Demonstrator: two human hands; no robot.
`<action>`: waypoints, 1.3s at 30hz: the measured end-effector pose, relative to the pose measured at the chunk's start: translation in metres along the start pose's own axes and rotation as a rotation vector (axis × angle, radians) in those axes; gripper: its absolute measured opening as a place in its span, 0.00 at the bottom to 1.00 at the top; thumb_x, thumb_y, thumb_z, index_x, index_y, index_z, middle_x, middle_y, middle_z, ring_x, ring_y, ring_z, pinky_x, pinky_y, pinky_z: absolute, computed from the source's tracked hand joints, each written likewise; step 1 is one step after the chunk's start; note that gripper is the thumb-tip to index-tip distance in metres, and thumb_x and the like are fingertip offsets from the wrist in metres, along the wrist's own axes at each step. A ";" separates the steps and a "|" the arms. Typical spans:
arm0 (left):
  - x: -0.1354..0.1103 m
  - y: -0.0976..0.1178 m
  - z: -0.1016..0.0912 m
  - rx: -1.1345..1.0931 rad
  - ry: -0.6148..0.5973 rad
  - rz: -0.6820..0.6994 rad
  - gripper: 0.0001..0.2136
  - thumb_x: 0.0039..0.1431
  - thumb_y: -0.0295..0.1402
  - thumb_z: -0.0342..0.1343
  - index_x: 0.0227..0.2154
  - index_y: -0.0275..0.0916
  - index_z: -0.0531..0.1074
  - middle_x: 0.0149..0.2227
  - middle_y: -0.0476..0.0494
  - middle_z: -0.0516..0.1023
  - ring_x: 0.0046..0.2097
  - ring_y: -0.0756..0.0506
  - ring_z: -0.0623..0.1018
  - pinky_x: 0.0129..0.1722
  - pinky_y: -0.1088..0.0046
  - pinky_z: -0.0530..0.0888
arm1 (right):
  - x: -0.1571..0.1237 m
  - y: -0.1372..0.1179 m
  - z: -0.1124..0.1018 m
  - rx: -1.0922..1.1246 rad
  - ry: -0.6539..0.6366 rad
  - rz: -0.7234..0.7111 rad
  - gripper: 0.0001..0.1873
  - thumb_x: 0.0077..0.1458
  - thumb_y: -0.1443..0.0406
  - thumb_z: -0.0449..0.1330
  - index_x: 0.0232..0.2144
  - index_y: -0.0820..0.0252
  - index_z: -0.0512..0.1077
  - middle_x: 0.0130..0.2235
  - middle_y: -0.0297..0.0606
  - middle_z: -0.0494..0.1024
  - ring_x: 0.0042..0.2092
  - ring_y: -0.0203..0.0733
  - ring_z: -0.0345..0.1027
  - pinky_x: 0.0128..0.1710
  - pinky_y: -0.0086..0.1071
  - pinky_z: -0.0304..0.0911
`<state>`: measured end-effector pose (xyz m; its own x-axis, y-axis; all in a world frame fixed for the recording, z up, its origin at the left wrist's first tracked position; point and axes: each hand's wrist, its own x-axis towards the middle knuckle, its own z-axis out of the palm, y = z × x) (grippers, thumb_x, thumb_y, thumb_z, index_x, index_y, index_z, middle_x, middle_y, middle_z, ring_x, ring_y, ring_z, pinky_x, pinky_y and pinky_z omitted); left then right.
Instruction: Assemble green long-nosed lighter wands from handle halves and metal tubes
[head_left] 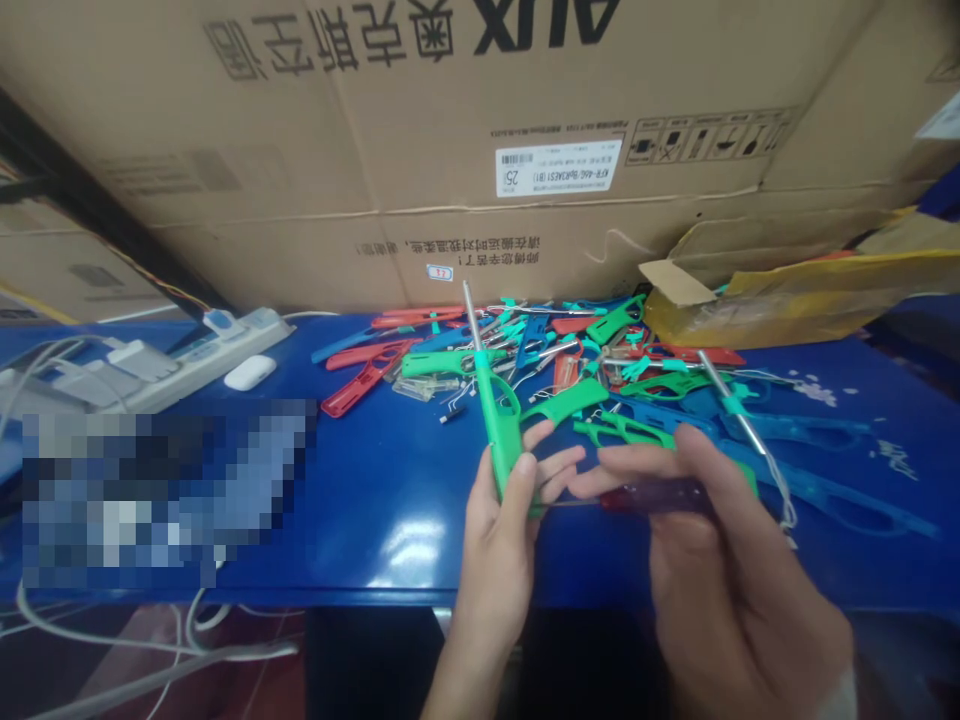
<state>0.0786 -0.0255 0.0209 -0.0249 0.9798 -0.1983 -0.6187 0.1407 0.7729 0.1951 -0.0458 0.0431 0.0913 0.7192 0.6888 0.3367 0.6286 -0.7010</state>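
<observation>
My left hand is closed round the handle of a green gas lighter, whose metal tube points up and away from me. In my right hand lies a screwdriver with a dark red handle, gripped between thumb and fingers. Its thin shaft reaches left to the lower part of the lighter's handle; whether the tip touches it is hidden by my fingers. Behind both hands spreads a heap of lighter parts: green shells, red shells, blue shells and metal tubes with wires.
A large cardboard box stands upright along the back of the blue table. At the right back sits an open, taped carton. On the left are a white power strip with plugs, a white earphone case and a pixelated patch.
</observation>
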 end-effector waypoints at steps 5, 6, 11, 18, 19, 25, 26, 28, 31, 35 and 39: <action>0.001 -0.002 -0.004 0.021 -0.019 -0.030 0.19 0.65 0.43 0.60 0.54 0.37 0.76 0.57 0.32 0.77 0.52 0.35 0.81 0.49 0.61 0.79 | 0.022 -0.004 0.001 -0.018 -0.099 -0.176 0.27 0.58 0.75 0.64 0.57 0.48 0.74 0.49 0.32 0.82 0.47 0.41 0.77 0.46 0.33 0.76; 0.001 -0.002 -0.005 0.019 -0.017 -0.026 0.20 0.65 0.44 0.60 0.54 0.37 0.76 0.57 0.32 0.77 0.52 0.35 0.81 0.49 0.60 0.79 | 0.024 -0.005 0.002 -0.014 -0.121 -0.191 0.26 0.59 0.74 0.63 0.57 0.50 0.74 0.50 0.33 0.81 0.49 0.41 0.77 0.48 0.32 0.75; 0.001 0.000 -0.003 -0.041 -0.042 -0.029 0.20 0.67 0.44 0.58 0.54 0.37 0.74 0.51 0.34 0.81 0.48 0.38 0.83 0.51 0.58 0.79 | 0.031 -0.005 0.009 0.084 -0.157 -0.154 0.23 0.63 0.76 0.56 0.58 0.56 0.74 0.52 0.36 0.80 0.52 0.41 0.76 0.48 0.34 0.75; 0.001 0.000 -0.004 0.020 -0.045 -0.026 0.17 0.67 0.45 0.56 0.46 0.34 0.74 0.46 0.36 0.80 0.39 0.41 0.84 0.41 0.59 0.84 | 0.032 0.000 0.015 -0.019 0.035 -0.152 0.20 0.56 0.74 0.67 0.48 0.50 0.79 0.42 0.32 0.81 0.41 0.37 0.76 0.39 0.31 0.75; 0.001 0.000 -0.005 0.026 -0.040 -0.030 0.17 0.67 0.45 0.57 0.45 0.34 0.73 0.45 0.37 0.80 0.36 0.42 0.84 0.38 0.60 0.84 | 0.031 -0.001 0.016 -0.006 0.034 -0.134 0.18 0.59 0.73 0.64 0.49 0.50 0.79 0.43 0.33 0.82 0.42 0.38 0.77 0.40 0.33 0.75; 0.003 0.000 -0.005 0.039 -0.020 -0.034 0.13 0.67 0.40 0.56 0.45 0.34 0.72 0.43 0.39 0.77 0.32 0.45 0.83 0.33 0.61 0.84 | 0.025 -0.001 0.021 0.107 0.136 0.013 0.17 0.61 0.74 0.62 0.48 0.50 0.79 0.41 0.33 0.82 0.42 0.39 0.78 0.41 0.36 0.76; 0.003 0.000 -0.006 0.041 -0.019 -0.038 0.13 0.67 0.40 0.56 0.44 0.34 0.72 0.44 0.39 0.77 0.31 0.45 0.83 0.33 0.61 0.84 | 0.024 0.001 0.022 0.103 0.178 0.013 0.18 0.58 0.75 0.64 0.47 0.50 0.79 0.40 0.32 0.81 0.40 0.39 0.77 0.38 0.34 0.76; 0.004 0.000 -0.006 0.043 -0.019 -0.051 0.12 0.67 0.40 0.56 0.43 0.34 0.72 0.43 0.40 0.77 0.29 0.48 0.80 0.33 0.61 0.84 | 0.021 0.006 0.021 0.063 0.248 0.014 0.20 0.53 0.75 0.68 0.46 0.50 0.80 0.38 0.32 0.78 0.38 0.38 0.76 0.33 0.33 0.75; 0.005 0.000 -0.005 0.025 0.012 -0.057 0.12 0.66 0.39 0.57 0.39 0.33 0.73 0.34 0.47 0.73 0.26 0.53 0.73 0.35 0.61 0.84 | 0.015 0.008 0.017 -0.046 0.266 0.039 0.20 0.54 0.73 0.68 0.47 0.48 0.80 0.38 0.32 0.77 0.37 0.37 0.75 0.32 0.31 0.74; 0.006 0.001 -0.003 0.019 0.041 -0.056 0.11 0.65 0.39 0.59 0.34 0.35 0.70 0.25 0.55 0.63 0.24 0.56 0.63 0.36 0.62 0.84 | 0.010 0.003 0.008 -0.168 0.093 0.081 0.19 0.65 0.69 0.59 0.54 0.46 0.76 0.47 0.34 0.80 0.45 0.38 0.76 0.44 0.32 0.75; 0.005 -0.001 -0.003 0.051 0.030 -0.050 0.11 0.65 0.39 0.59 0.35 0.36 0.69 0.25 0.55 0.62 0.24 0.55 0.62 0.35 0.62 0.84 | 0.014 0.004 0.008 -0.102 0.039 0.089 0.22 0.67 0.69 0.56 0.60 0.43 0.71 0.48 0.33 0.82 0.46 0.39 0.78 0.48 0.36 0.75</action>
<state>0.0768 -0.0213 0.0168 -0.0185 0.9668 -0.2549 -0.5787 0.1976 0.7913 0.1905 -0.0310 0.0481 0.1602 0.7575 0.6329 0.4192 0.5283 -0.7384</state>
